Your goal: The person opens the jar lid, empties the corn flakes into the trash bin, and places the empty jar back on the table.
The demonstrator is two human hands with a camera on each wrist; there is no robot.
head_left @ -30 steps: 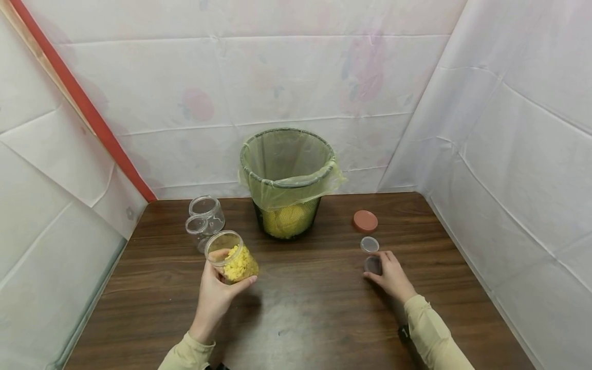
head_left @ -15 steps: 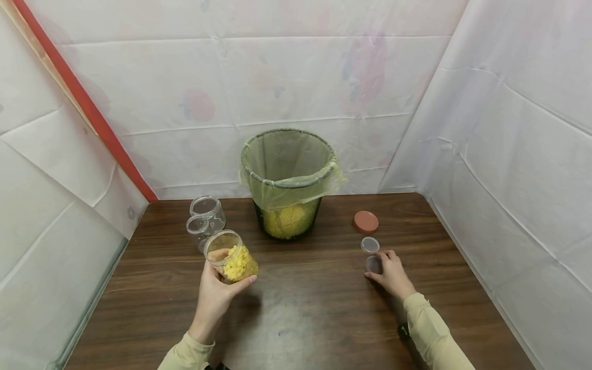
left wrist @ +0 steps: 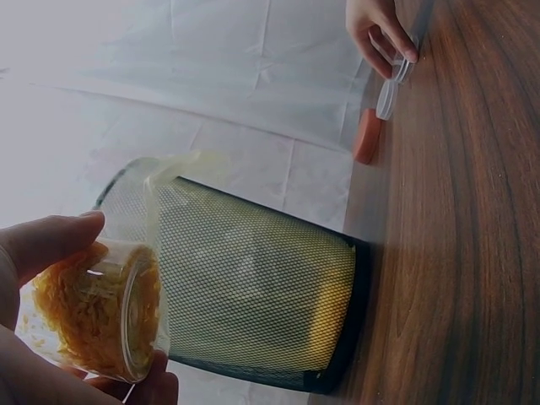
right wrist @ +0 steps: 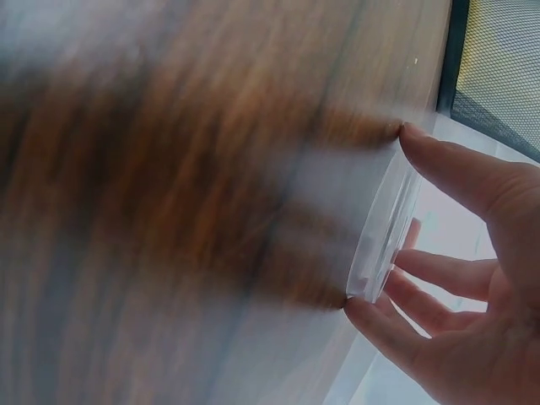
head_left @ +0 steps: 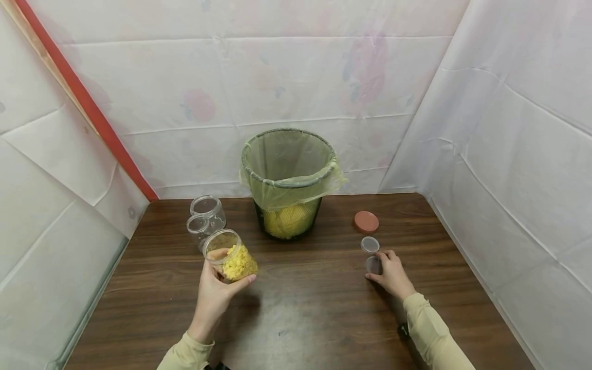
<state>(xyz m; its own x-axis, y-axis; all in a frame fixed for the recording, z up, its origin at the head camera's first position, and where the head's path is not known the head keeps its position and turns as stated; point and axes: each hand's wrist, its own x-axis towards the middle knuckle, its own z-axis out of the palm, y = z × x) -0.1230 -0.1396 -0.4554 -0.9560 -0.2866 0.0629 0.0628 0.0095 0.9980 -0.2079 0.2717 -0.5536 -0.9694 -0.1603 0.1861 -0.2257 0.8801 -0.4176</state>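
My left hand (head_left: 216, 294) grips a clear plastic jar (head_left: 229, 262) partly filled with yellow flakes and holds it tilted just above the table, in front of the mesh bin (head_left: 287, 174). In the left wrist view the jar (left wrist: 101, 312) lies between thumb and fingers, close beside the bin (left wrist: 253, 287). My right hand (head_left: 392, 273) rests on the table at the right. Its thumb and fingers pinch the rim of a small clear lid (head_left: 372, 265), seen edge-on as the lid (right wrist: 384, 232) in the right wrist view.
The bin is lined with a yellow-green bag and has yellow flakes at its bottom. Two empty clear jars (head_left: 205, 216) stand left of it. A second clear lid (head_left: 369, 244) and a reddish-brown lid (head_left: 366, 222) lie beyond my right hand. White sheeting walls in the wooden table (head_left: 314, 313).
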